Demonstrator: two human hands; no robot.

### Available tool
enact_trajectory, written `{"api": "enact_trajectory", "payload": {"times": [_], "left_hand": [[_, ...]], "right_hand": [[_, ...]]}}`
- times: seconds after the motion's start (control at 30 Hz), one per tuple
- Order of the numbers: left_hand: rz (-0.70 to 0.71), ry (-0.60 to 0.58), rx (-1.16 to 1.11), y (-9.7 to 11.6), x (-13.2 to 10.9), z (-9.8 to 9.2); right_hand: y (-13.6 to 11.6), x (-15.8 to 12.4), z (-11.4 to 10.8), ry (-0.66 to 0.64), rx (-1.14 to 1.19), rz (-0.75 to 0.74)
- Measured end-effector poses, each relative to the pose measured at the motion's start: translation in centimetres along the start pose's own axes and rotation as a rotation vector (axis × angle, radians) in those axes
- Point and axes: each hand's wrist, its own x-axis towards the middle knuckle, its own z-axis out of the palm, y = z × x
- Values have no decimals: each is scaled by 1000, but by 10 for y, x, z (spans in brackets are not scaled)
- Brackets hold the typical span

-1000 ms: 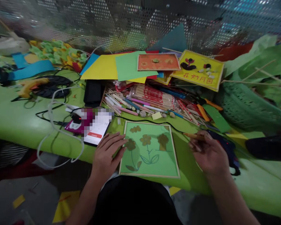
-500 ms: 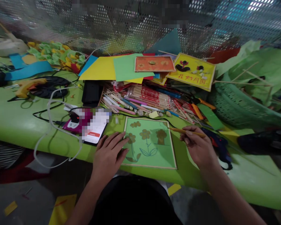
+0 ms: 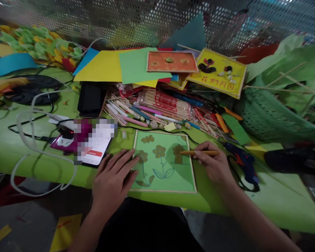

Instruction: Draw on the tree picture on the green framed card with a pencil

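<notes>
A green card picture framed with thin sticks lies on the green table in front of me, with brown flowers and drawn stems on it. My left hand rests flat on its left edge, fingers spread. My right hand holds an orange pencil whose tip reaches the right-hand flower on the card.
A phone with cables lies left of the card. Behind it sit a pile of sticks and pencils, coloured paper sheets, two framed pictures, a blue glue gun and a green basket at right.
My right hand has moved left with the pencil, from beside the card to its right edge, tip now over the flower. My left hand stayed on the card. The view shifted slightly.
</notes>
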Motion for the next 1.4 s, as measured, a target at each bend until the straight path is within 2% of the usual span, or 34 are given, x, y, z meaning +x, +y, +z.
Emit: {"api": "enact_trajectory", "payload": {"times": [0.23,0.63,1.4], "left_hand": [[19,-7,1,-1,1,-1],[7,-29,-5,-1,0,-1],[23,-12,4,-4,0,2]], "right_hand": [[2,-2,-2,-40,-118,-8],[-3,-3,0,-87,-137,12],[-3,-2,0,-44,-157,-24]]}}
